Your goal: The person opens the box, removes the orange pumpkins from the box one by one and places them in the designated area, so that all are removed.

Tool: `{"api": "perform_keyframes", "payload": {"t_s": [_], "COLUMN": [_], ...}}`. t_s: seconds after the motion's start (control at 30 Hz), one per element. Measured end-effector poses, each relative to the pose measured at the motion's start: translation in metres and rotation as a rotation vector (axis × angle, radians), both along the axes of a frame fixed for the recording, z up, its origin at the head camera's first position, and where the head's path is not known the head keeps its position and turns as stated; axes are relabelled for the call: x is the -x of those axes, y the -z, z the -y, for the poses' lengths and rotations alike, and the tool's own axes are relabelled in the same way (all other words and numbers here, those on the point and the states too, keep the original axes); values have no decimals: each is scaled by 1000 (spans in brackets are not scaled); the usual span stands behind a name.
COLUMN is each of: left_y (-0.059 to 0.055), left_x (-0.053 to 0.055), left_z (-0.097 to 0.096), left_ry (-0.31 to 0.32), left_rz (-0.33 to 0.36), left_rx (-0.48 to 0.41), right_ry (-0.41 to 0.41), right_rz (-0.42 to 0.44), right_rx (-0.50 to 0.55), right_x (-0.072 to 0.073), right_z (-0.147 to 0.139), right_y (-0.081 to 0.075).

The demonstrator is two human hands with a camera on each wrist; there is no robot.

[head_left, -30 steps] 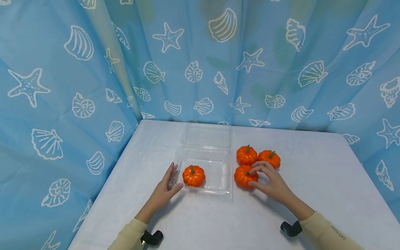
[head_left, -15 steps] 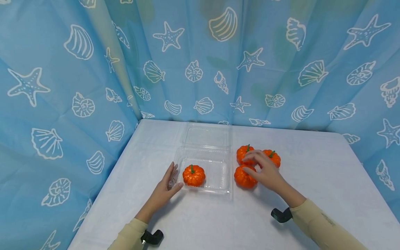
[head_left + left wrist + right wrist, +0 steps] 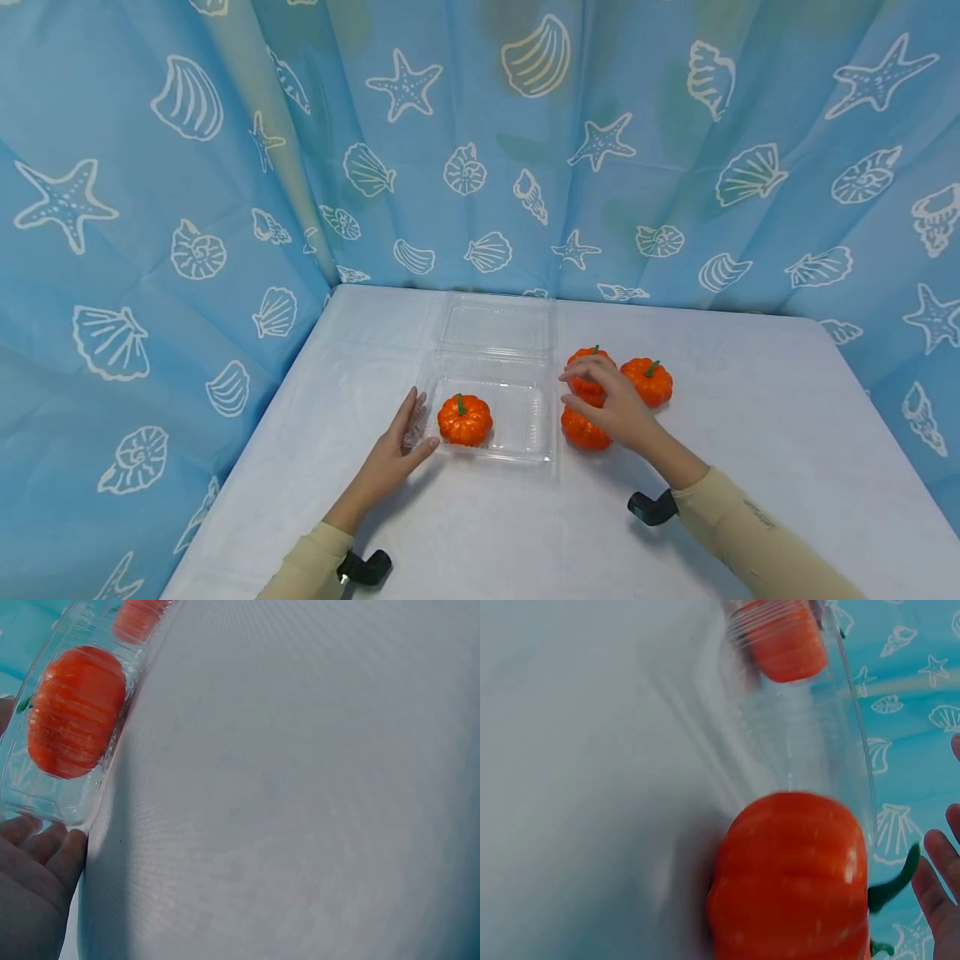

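My left hand (image 3: 390, 458) touches the left end of a clear plastic clamshell box (image 3: 521, 417), its fingers fairly straight against the wall. One orange toy pumpkin (image 3: 465, 423) with a green stem sits in the left part of the box. To the right of the box, my right hand (image 3: 618, 410) hovers above a near pumpkin (image 3: 583, 433) and a far pumpkin (image 3: 583, 387), covering parts of both. Its fingers are loosely bent and hold nothing. In the right wrist view, a gap separates the fingers (image 3: 937, 900) from the stem of the large pumpkin (image 3: 791, 885).
A third loose pumpkin (image 3: 648, 383) lies at the right of the group. The clear box lid (image 3: 495, 325) lies opened backward on the white-covered table (image 3: 750, 400). Behind and to the left hangs a blue shell-print curtain (image 3: 465, 100).
My right hand has come off the near pumpkin and shifted left and slightly up across the group, uncovering the right pumpkin. My left hand, the box and the pumpkins stay in place.
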State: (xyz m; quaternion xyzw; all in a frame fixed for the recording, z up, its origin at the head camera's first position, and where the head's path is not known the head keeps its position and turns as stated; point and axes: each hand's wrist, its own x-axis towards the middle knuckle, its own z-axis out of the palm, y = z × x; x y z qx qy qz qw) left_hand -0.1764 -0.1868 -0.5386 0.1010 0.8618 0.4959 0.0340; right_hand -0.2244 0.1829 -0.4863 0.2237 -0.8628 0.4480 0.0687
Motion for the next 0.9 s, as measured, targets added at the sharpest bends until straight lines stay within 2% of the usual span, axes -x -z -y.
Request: {"api": "perform_keyframes", "payload": {"t_s": [0.43,0.7,0.9], "left_y": [1,0,0], "left_x": [2,1,1], "left_z": [1,0,0], "left_ry": [5,1,8], "left_rz": [8,7,1], "left_rx": [3,14,2], "right_ry": [-132,-201,-241], "right_rz": [160,158,188], "right_rx": [4,-11,-28], "right_x": [13,24,30], "right_z": [29,53,71], "right_y": [-10,-8,-14]}}
